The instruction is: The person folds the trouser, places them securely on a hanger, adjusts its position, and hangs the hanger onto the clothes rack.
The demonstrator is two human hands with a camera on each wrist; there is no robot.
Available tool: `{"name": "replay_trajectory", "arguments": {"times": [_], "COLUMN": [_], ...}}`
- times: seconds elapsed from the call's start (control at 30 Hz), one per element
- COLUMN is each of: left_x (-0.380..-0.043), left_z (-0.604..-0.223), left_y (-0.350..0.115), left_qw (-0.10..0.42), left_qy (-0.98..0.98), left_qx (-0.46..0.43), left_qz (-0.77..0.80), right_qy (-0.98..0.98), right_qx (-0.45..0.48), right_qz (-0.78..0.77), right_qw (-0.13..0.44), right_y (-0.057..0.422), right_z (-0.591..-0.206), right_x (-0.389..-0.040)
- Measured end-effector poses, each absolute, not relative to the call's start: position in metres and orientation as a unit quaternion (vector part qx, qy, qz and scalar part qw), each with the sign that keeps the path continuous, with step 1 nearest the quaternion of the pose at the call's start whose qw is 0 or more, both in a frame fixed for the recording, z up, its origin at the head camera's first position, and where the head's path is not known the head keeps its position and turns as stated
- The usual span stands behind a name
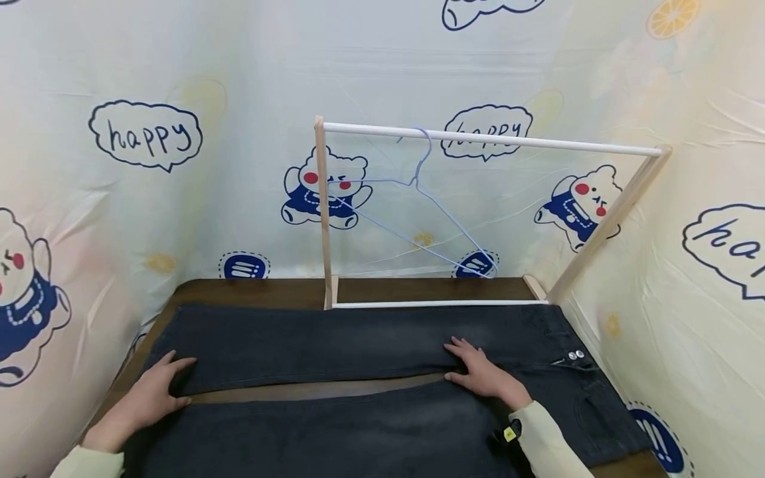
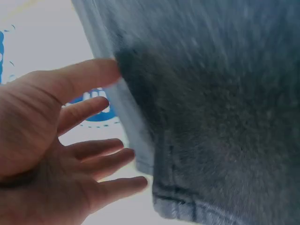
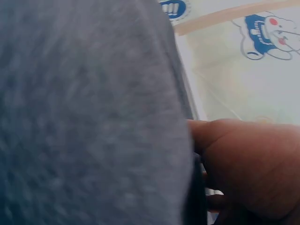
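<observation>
dark trousers (image 1: 358,342): lying flat on the bench (image 1: 281,292), waist end at right, a gap between the legs; they look like denim, so probably fairly heavy, floppy, grippy and hard to damage.
best hold: likely the waistband (image 1: 621,411) and the stitched hem (image 2: 178,199), firmer than the limp leg middles.
left hand (image 1: 146,395): by the hem end, fingers and thumb apart, gripping nothing.
right hand (image 1: 481,373): resting on the trousers near the inner leg edge, fingers spread.
bubbles (image 1: 145,139): "happy" on the backdrop (image 1: 382,79); one is cut to "ha".
blue badge (image 1: 244,267): white strokes like exclamation marks.
yellow tag (image 1: 510,434): too small to read.
</observation>
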State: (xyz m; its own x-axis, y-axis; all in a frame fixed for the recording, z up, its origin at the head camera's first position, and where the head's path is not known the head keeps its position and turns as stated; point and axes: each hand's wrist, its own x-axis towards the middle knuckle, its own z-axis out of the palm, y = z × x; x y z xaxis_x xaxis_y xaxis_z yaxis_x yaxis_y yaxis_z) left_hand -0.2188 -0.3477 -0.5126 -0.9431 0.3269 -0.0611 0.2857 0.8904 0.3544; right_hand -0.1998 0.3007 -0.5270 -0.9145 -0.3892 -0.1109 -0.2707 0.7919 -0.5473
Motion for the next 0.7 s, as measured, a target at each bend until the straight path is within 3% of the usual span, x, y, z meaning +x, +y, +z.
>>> {"name": "replay_trajectory", "arguments": {"times": [0.13, 0.43, 0.6, 0.7], "left_x": [-0.206, -0.175, -0.164, -0.160], "left_z": [-0.511, -0.504, -0.522, -0.540], "left_y": [-0.341, -0.332, -0.339, -0.349], "left_qw": [0.045, 0.142, 0.198, 0.220], "left_qy": [0.969, 0.957, 0.954, 0.948], "left_qx": [0.171, 0.170, 0.143, 0.148], "left_qz": [0.175, 0.185, 0.171, 0.177], "right_qy": [0.936, 0.935, 0.931, 0.940], "right_qx": [-0.178, -0.156, -0.118, -0.116], "right_qz": [-0.277, -0.284, -0.307, -0.291], "right_qw": [0.125, 0.148, 0.158, 0.135], "right_y": [0.308, 0.320, 0.336, 0.353], "right_z": [-0.519, -0.508, -0.503, -0.509], "right_x": [-0.190, -0.164, -0.153, -0.150]}}
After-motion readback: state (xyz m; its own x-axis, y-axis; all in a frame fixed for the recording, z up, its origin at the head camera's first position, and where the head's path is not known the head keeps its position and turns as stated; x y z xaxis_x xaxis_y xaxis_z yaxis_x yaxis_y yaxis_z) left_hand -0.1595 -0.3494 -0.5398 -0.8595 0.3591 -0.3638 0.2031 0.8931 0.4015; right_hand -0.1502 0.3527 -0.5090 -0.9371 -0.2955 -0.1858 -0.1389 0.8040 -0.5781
